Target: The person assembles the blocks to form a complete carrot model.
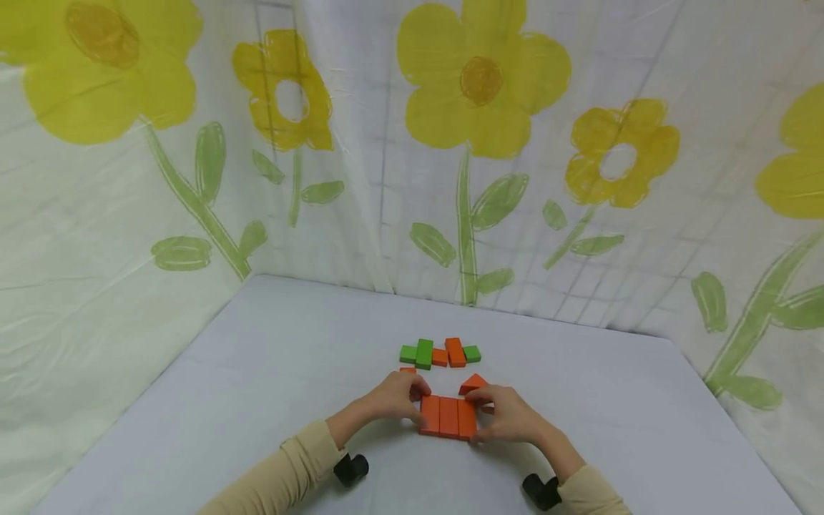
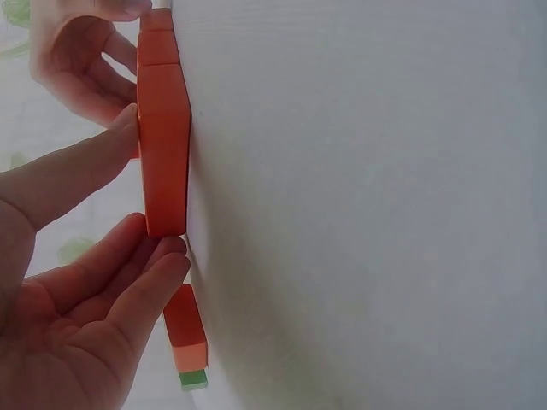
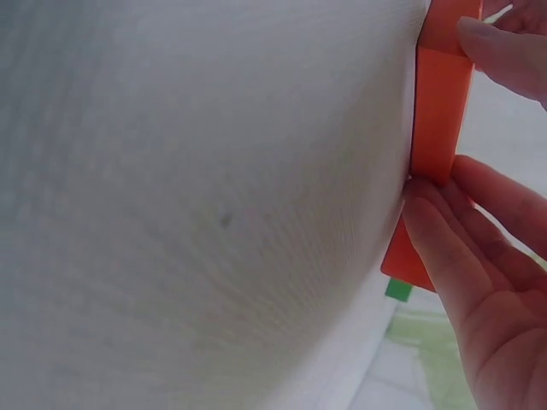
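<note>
Fingers of your left hand [image 1: 394, 399] and right hand [image 1: 508, 415] press straight against opposite ends of three orange blocks [image 1: 448, 416], squeezing them together on the table [image 1: 257, 372]. Beyond your fingertips sit a triangle [image 1: 473, 383] and a green-orange row [image 1: 440, 353].

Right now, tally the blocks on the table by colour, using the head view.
Orange blocks: 7 visible (three between the hands, a triangle, two in the far row, one partly hidden by the left hand)
Green blocks: 3
Total: 10 blocks
</note>
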The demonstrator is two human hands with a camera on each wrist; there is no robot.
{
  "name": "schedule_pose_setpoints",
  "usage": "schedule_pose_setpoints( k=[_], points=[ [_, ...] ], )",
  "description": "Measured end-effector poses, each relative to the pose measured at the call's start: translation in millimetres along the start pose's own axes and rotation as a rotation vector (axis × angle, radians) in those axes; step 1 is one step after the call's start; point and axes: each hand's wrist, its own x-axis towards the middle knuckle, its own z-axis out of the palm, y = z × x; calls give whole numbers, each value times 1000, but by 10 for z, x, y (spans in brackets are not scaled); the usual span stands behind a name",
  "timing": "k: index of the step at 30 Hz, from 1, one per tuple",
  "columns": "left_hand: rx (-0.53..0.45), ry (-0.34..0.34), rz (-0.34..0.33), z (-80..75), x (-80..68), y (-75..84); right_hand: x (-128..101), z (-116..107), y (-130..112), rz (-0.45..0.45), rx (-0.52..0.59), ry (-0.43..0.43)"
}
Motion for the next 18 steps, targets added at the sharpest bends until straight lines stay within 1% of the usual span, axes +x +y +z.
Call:
schedule_pose_setpoints(
  k=[7, 10, 15, 18],
  points=[
    [19, -8, -18, -48, 14, -17, 31, 17, -10, -21, -17, 6],
    [4, -8, -24, -55, 3, -9, 40, 5, -33, -20, -30, -5],
    [-26, -4, -13, -39, -22, -2, 70, -85, -117, -9, -73, -52],
    [-27, -4, -12, -38, -23, -6, 153, -180, -204, -6, -104, -47]
  ],
)
